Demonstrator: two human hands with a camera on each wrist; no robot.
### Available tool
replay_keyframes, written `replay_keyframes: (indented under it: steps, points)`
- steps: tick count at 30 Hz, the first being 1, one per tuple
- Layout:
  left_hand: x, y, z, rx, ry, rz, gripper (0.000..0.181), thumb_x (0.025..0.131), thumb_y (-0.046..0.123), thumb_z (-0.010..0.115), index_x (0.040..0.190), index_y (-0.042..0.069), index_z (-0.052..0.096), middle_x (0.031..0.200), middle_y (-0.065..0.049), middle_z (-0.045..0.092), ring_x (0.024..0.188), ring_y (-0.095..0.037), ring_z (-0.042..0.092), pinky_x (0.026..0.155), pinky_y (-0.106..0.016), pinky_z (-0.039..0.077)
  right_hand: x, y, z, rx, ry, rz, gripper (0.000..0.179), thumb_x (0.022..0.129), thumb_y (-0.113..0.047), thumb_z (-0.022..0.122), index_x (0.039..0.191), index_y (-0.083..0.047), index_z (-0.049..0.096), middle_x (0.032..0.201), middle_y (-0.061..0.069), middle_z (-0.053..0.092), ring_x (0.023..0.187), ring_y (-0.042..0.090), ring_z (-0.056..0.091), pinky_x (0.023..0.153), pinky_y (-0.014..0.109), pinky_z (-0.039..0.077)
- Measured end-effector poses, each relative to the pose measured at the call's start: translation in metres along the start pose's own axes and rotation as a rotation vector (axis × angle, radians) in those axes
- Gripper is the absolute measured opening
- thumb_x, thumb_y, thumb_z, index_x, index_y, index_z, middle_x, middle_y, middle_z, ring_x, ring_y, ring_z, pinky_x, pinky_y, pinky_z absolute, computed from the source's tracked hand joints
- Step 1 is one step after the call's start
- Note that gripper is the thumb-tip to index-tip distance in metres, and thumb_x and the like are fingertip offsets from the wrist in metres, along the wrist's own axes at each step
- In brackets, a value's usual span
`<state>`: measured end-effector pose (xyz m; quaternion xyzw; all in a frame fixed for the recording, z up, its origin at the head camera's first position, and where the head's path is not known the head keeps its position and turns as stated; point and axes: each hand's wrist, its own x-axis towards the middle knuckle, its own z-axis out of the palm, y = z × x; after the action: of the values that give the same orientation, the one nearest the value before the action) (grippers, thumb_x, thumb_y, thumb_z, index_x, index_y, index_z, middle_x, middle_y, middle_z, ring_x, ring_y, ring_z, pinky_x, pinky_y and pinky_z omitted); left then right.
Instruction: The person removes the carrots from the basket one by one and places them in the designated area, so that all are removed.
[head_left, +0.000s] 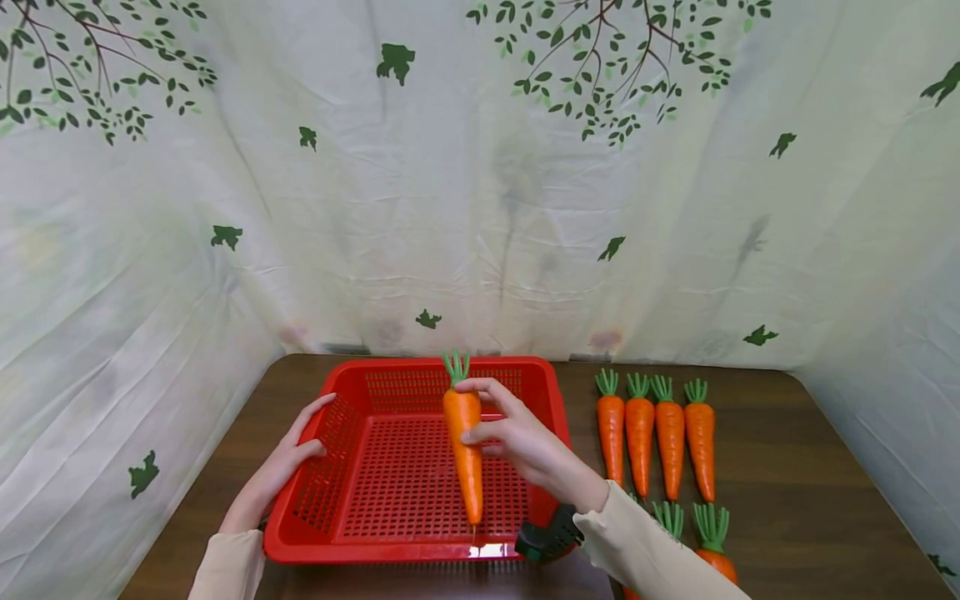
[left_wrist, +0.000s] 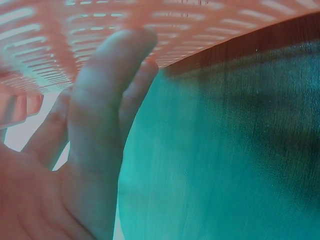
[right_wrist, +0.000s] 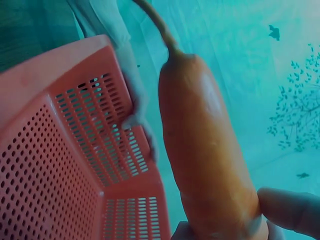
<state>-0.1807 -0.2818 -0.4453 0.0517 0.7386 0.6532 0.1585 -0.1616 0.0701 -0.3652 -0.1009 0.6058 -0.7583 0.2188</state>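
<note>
A red plastic basket with perforated walls stands on the table in front of me. My left hand grips its left rim, thumb over the edge; in the left wrist view fingers lie along the outer wall. Above the basket, my right hand pinches an orange carrot near its green top, with the thin root tip pointing down. Seen from the right wrist, the carrot hangs beside the basket wall, apart from it, with a fingertip against its thick end.
To the right of the basket lies a row of carrots on the dark wooden table. More carrots lie nearer, partly hidden by the right sleeve. A leaf-printed white curtain hangs behind and around the table.
</note>
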Motion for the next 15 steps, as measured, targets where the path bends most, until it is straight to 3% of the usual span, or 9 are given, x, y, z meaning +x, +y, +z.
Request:
replay_keyframes:
  steps: [15]
  points:
    - [-0.001, 0.001, 0.001, -0.003, -0.003, 0.006, 0.073, 0.090, -0.001, 0.040, 0.151, 0.028, 0.014, 0.139, -0.024, 0.024, 0.105, -0.038, 0.050, 0.079, -0.049, 0.051, -0.026, 0.001, -0.025, -0.006, 0.062, 0.027, 0.055, 0.081, 0.000, 0.063, 0.132, -0.011, 0.045, 0.138, 0.017, 0.031, 0.100, 0.031, 0.051, 0.077, 0.035, 0.047]
